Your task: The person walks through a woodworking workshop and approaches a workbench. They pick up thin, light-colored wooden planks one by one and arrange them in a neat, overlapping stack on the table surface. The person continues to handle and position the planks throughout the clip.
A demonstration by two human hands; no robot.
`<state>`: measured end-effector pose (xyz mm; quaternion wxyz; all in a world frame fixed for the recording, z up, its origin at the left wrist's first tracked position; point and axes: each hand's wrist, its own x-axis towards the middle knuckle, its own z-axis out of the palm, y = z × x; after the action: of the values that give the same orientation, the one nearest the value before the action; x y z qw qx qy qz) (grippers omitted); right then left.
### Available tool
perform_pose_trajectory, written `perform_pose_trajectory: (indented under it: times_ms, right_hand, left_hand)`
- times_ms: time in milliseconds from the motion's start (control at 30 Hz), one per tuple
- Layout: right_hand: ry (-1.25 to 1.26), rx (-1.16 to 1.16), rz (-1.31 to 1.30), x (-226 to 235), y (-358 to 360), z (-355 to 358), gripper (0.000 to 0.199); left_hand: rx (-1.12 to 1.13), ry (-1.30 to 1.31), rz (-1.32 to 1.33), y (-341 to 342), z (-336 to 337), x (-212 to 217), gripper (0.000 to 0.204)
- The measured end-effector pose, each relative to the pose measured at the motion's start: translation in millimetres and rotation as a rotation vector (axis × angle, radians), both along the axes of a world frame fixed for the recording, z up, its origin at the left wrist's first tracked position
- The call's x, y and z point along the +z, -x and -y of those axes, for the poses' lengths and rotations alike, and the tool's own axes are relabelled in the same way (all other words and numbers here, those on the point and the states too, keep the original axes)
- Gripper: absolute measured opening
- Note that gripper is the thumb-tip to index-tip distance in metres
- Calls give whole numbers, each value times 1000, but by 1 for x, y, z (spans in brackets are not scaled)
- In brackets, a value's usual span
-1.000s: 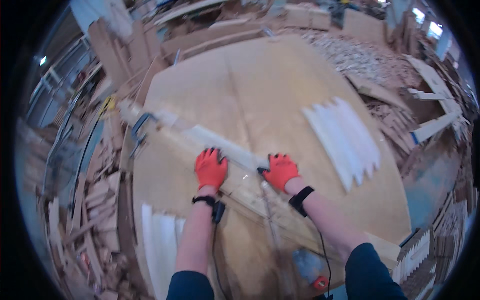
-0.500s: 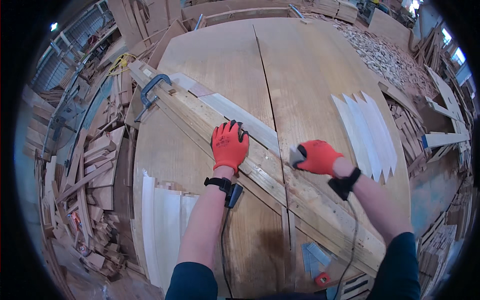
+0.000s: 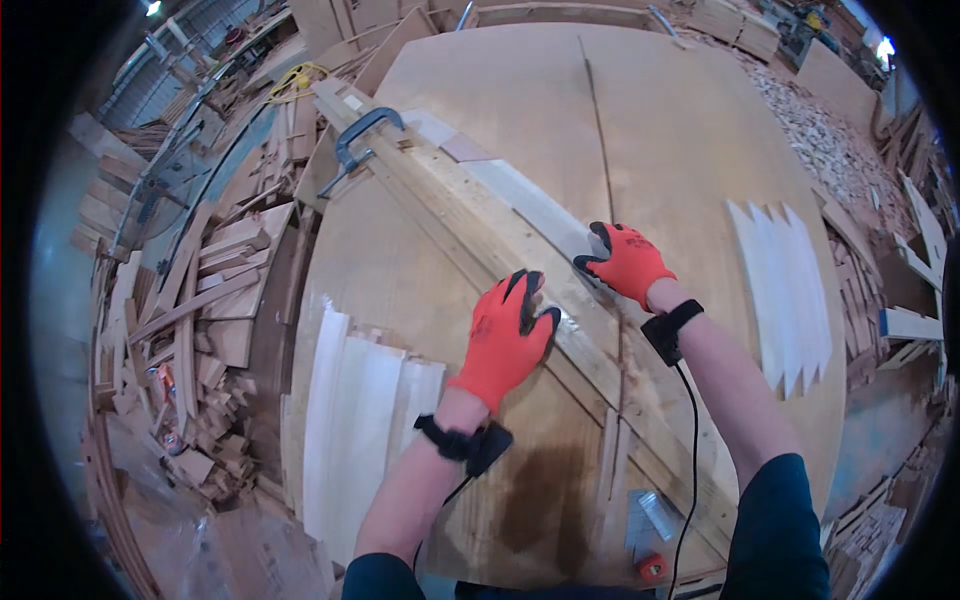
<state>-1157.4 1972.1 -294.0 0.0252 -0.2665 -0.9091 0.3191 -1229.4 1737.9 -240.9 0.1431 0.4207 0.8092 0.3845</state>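
Observation:
Both my hands wear orange gloves with black fingertips. My left hand (image 3: 508, 338) lies flat, fingers spread, on a long wooden beam (image 3: 455, 205) that runs diagonally across a plywood table (image 3: 660, 130). My right hand (image 3: 625, 262) presses on a thin pale strip (image 3: 520, 200) lying along the beam's far side, fingers curled over its edge. A blue-grey clamp (image 3: 360, 140) pins the beam's far end to the table. Each wrist carries a black band with a cable.
Pale cut boards lie stacked at the table's near left (image 3: 355, 420) and several more at the right (image 3: 785, 290). Wood offcuts (image 3: 200, 330) pile up left of the table, chips (image 3: 810, 130) at the far right. A small red object (image 3: 652, 568) sits near the front edge.
My view has shifted along the beam toward the clamp. Both hands have slid up the beam; the right hand has moved in from the right onto the pale strip.

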Motion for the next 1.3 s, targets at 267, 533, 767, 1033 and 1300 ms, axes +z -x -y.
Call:
perform_pose_trajectory:
  times_ms: [267, 533, 767, 1033, 1300]
  right_hand:
    - [-232, 58, 35, -10, 28, 13, 65]
    - [-396, 193, 258, 12, 25, 13, 75]
    - [-306, -9, 377, -3, -168, 2, 69]
    - [-585, -281, 527, -28, -243, -1, 57]
    - [-580, -273, 408, -25, -238, 6, 50]
  left_hand:
    - [393, 772, -653, -18, 147, 51, 87]
    - [437, 534, -513, -12, 191, 26, 94]
    - [456, 449, -397, -17, 230, 29, 73]
    - [344, 642, -575, -11, 215, 58, 71]
    - [-289, 543, -788, -41, 116, 126, 66]
